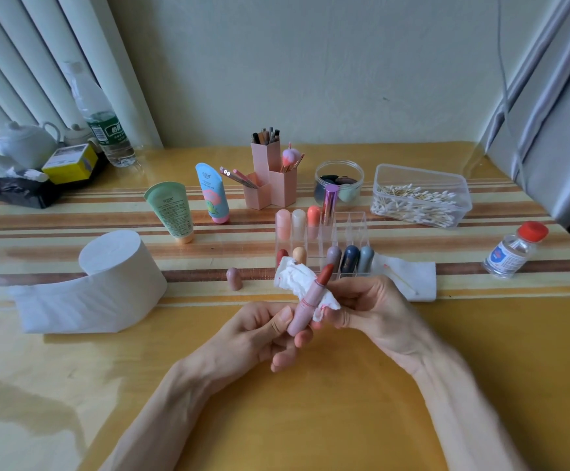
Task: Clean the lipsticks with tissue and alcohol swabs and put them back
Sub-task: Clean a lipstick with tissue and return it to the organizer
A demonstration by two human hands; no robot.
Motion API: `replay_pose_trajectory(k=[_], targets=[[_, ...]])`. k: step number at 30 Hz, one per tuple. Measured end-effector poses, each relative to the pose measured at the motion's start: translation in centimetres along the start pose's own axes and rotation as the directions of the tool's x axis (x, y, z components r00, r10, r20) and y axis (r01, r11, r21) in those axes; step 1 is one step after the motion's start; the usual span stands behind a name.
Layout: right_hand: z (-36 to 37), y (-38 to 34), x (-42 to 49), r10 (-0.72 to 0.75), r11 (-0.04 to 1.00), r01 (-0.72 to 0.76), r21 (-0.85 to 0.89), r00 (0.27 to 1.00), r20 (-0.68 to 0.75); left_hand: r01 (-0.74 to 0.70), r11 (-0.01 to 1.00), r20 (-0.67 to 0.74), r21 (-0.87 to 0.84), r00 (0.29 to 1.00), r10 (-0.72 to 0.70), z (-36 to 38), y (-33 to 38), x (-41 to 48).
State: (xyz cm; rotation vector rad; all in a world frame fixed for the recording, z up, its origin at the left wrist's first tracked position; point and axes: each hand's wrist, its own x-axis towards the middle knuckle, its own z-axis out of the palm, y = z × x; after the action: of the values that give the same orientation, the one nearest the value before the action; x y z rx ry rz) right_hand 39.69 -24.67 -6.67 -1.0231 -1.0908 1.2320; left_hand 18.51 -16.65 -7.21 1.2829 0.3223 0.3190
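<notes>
The left hand (260, 334) grips the lower end of an open pink lipstick (305, 300), thumb along the side and fingers curled round the base. The lipstick is held above the near part of the desk (310, 419), tilted up and to the right, with its reddish-brown tip bare. The right hand (372, 311) pinches a crumpled tissue (297, 280) marked with red smears. The tissue sits against the lipstick's far side at mid-length, and a corner of it pokes out below the right fingers.

Just behind the hands stands a clear rack (351, 232) holding 9 lipsticks: 4 in the back row and 5 in the front, the front left one partly hidden by the tissue. A small mauve cap (234, 278) stands upright on the desk to the left of the rack. To the right of the rack lies a folded tissue (423, 280) with a cotton swab (400, 280) on it, and further right is a small red-capped bottle (514, 253). A clear box of cotton swabs (419, 195) sits behind that. A toilet roll (117, 263) with a loose tail is at the left. 2 tubes (171, 212), a pink brush holder (270, 178) and a clear jar (339, 181) stand further back.
</notes>
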Motion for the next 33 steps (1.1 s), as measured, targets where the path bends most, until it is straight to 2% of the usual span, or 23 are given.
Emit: replay_pose_trajectory(k=[7, 12, 17, 23, 29, 33], targets=[[-0.1, -0.2, -0.1, -0.024, 1.0, 0.024, 0.005, 0.993, 0.119, 0.015, 0.985, 0.063, -0.174, 0.998, -0.004, -0.1, 0.4, -0.1], [0.2, 0.6, 0.5, -0.038, 0.999, 0.038, -0.019, 0.999, -0.006, 0.022, 0.991, 0.099, -0.131, 0.995, -0.009, 0.1, 0.3, -0.1], [0.8, 0.4, 0.6, -0.044, 0.999, 0.044, 0.011, 0.999, 0.031, 0.043, 0.991, 0.123, -0.124, 0.992, -0.028, 0.1, 0.2, -0.1], [1.3, 0.1, 0.4, -0.043, 0.999, 0.046, -0.029, 0.995, 0.094, 0.063, 0.987, 0.117, -0.146, 0.992, -0.045, 0.0, 0.2, 0.1], [1.4, 0.4, 0.3, -0.035, 0.999, 0.035, 0.003, 0.993, 0.114, 0.039, 0.994, 0.061, -0.101, 0.998, -0.033, 0.2, 0.4, 0.1], [1.5, 0.5, 0.4, -0.032, 0.999, 0.029, 0.032, 0.995, 0.096, -0.042, 0.998, -0.072, -0.036, 0.997, 0.039, 0.2, -0.1, 0.2]])
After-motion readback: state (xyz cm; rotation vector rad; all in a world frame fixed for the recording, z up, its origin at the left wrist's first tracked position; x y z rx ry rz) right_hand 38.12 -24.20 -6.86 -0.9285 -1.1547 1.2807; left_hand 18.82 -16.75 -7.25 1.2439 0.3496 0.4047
